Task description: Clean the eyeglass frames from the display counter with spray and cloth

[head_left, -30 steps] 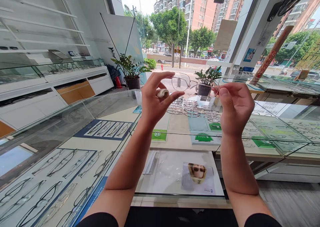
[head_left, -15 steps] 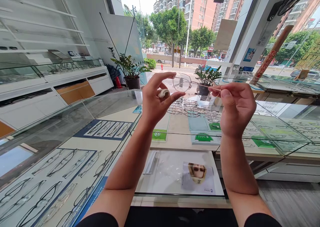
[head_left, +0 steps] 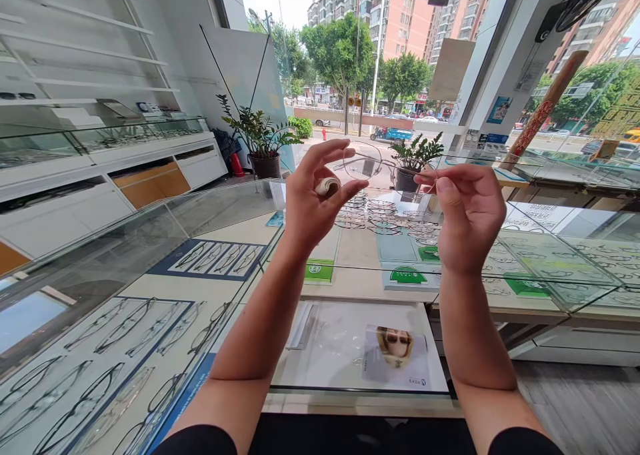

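In front of me, level with the window, I hold a pair of thin-rimmed eyeglasses (head_left: 362, 162) in both hands. My left hand (head_left: 314, 191) has thumb and forefinger at the upper and lower edge of the left lens rim. Its other fingers are curled around a rolled pale cloth (head_left: 327, 187). My right hand (head_left: 467, 208) pinches the right side of the glasses near the hinge and temple. Its fingers hide much of that side.
Below is a glass counter with a drawer (head_left: 340, 355) holding a printed picture card (head_left: 396, 356). Rows of spectacle frames (head_left: 133, 325) fill the display at left, with more frames (head_left: 383, 215) beyond my hands. A potted plant (head_left: 417, 155) stands behind the glasses.
The eyeglasses have tilted, so the lens looks flatter. My right hand has shifted slightly left, while the left fingers remain around the lens rim.
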{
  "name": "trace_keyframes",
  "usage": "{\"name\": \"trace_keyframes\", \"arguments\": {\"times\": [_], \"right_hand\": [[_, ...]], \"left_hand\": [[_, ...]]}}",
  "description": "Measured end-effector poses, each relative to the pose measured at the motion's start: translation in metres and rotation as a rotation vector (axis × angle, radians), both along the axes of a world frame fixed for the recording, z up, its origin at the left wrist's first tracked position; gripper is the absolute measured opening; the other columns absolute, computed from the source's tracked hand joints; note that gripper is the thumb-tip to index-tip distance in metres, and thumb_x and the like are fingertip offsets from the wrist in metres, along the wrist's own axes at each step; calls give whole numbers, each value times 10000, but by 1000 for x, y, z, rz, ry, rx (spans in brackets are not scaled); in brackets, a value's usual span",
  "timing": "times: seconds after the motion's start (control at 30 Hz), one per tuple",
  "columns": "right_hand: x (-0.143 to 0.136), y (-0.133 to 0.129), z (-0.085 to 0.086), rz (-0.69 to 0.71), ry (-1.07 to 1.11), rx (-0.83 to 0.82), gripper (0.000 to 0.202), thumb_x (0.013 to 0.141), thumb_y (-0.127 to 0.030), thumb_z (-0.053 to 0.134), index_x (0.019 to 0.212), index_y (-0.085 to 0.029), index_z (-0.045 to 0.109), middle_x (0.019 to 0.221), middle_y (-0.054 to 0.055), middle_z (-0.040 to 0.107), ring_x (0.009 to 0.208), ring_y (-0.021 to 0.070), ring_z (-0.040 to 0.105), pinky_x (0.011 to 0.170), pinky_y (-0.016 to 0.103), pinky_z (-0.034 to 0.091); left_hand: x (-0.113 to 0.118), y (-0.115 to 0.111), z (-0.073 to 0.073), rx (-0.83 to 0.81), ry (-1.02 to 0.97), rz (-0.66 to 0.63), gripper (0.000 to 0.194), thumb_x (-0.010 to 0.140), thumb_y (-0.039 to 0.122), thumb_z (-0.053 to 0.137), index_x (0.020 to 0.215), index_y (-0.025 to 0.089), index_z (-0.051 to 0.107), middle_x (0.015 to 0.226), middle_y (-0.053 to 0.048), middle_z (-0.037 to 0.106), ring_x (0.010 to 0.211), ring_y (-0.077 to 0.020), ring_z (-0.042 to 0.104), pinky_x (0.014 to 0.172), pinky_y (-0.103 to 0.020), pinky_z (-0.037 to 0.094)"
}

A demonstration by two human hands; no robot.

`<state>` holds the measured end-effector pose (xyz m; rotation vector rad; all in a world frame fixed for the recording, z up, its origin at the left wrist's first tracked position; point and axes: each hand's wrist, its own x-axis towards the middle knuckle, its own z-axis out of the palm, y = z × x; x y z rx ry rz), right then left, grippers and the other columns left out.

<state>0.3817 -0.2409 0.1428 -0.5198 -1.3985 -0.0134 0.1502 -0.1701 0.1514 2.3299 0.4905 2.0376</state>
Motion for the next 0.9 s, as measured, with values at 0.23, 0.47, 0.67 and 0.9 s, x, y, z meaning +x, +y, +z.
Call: {"name": "trace_keyframes", "arguments": {"times": [0.23, 0.47, 0.67, 0.9], "right_hand": [[2, 5, 5, -11, 55, -21, 118, 1065, -400, 691, 1124, -306, 731, 1072, 27, 791, 1072, 246, 808, 1020, 476, 670], [9, 14, -1, -50, 3, -90, 164, 1082, -422, 668, 1175, -309, 740, 1092, 29, 782, 1090, 236, 809, 1020, 457, 657], [11, 7, 3, -105, -30, -92, 162, 1049, -346, 699, 1199, -322, 756, 1206, 39, 797, 1174, 257, 760, 1070, 480, 606], [3, -5, 12, -98, -244, -234, 74, 1008, -289, 739, 954, -281, 788, 1111, 39, 837, 1147, 267, 762, 1067, 487, 591]], "left_hand": [[0, -2, 2, -34, -29, -64, 682, 928, 652, 870, 1490, 345, 637, 1324, -67, 792, 907, -195, 784, 700, -322, 638], [1, -1, 2, -38, -29, -80, 629, 955, 586, 867, 1479, 329, 634, 1312, -71, 799, 859, -177, 765, 666, -320, 617], [0, -4, 4, -76, 37, -70, 645, 928, 585, 893, 1451, 293, 655, 1265, -74, 808, 865, -171, 761, 682, -313, 608], [-1, -14, 9, -148, 202, -139, 636, 930, 603, 885, 1407, 228, 695, 1235, -108, 823, 1009, -204, 791, 801, -312, 635]]}}
